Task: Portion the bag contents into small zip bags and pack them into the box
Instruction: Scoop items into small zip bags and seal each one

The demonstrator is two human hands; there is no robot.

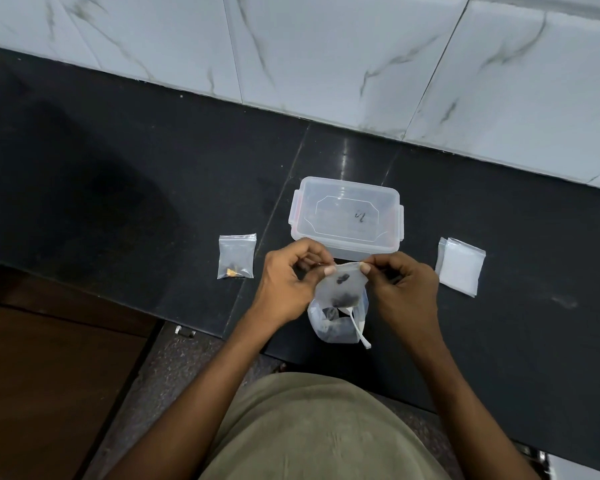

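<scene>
Fingers (329,270) of both hands pinched on small zip bag (342,285) top, above counter (118,168).

Olive tee (319,431) (bare forearms)

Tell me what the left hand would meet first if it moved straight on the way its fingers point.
Probably the right hand: the left hand points across the small clear zip bag both hands pinch.

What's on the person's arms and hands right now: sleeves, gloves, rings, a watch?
Nothing. The left hand and right hand are bare: no gloves, rings or watch. Both forearms show uncovered up to the frame's bottom edge, no sleeves in sight. A khaki-olive garment covers the torso.
</scene>
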